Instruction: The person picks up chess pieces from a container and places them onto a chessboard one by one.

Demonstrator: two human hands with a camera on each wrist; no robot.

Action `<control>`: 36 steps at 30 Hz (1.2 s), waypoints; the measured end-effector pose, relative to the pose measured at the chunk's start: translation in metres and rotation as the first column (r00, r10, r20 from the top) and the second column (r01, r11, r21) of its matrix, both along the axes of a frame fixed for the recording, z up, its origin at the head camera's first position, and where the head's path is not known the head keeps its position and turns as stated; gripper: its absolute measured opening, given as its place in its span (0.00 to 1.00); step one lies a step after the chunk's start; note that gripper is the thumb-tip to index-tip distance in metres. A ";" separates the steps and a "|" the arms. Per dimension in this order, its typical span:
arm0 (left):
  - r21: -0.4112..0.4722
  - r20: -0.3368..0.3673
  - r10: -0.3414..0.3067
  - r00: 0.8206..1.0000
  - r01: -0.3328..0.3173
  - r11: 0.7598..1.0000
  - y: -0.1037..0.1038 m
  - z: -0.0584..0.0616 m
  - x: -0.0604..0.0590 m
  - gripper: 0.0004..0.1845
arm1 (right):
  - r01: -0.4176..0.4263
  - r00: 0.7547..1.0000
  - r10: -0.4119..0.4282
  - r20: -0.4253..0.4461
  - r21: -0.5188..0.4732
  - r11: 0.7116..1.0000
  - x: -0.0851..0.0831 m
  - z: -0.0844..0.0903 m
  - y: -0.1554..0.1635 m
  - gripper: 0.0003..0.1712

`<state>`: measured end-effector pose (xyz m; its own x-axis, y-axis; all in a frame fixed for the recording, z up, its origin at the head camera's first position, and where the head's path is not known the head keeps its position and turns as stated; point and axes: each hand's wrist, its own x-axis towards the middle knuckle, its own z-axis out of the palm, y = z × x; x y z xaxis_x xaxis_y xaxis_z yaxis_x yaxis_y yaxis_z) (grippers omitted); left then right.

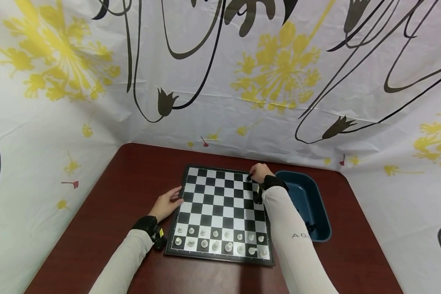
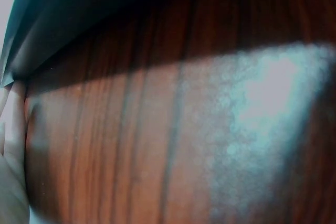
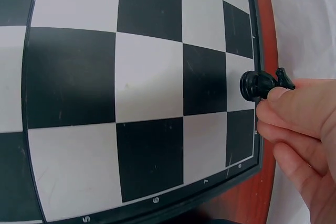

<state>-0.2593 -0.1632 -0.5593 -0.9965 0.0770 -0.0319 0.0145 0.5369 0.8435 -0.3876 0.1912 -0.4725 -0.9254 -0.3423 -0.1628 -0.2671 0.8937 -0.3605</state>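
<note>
A black-and-white chessboard [image 1: 213, 199] lies on the table. At its far right corner my right hand [image 1: 261, 173] pinches a black chess knight [image 3: 266, 84] between thumb and fingers. The right wrist view shows the knight tilted, its round base over the white square beside the corner square. My left hand [image 1: 166, 205] rests against the board's left edge with its fingers extended. Along the near side stand two rows of white chess pieces [image 1: 215, 246].
A blue plastic bin [image 1: 325, 216] stands right of the board, partly behind my right forearm, with black pieces [image 1: 310, 227] at its near end. The dark red table [image 1: 139, 171] meets a patterned white cloth [image 1: 213, 110] at the back and sides.
</note>
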 end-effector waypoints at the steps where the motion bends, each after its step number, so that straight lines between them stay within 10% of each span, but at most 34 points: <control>1: 0.003 0.001 0.001 1.000 -0.001 1.000 0.000 0.000 0.000 0.30 | -0.002 1.000 0.002 0.001 -0.001 1.000 0.000 0.000 -0.001 0.08; 21: 0.008 -0.022 0.013 1.000 -0.013 1.000 0.001 -0.001 0.000 0.29 | 0.068 0.997 -0.068 0.023 0.002 0.998 -0.002 -0.012 -0.003 0.09; 36: -0.019 -0.016 -0.022 1.000 0.022 1.000 0.000 -0.002 -0.002 0.30 | 0.077 0.995 -0.079 0.067 0.043 0.996 0.008 0.029 0.020 0.16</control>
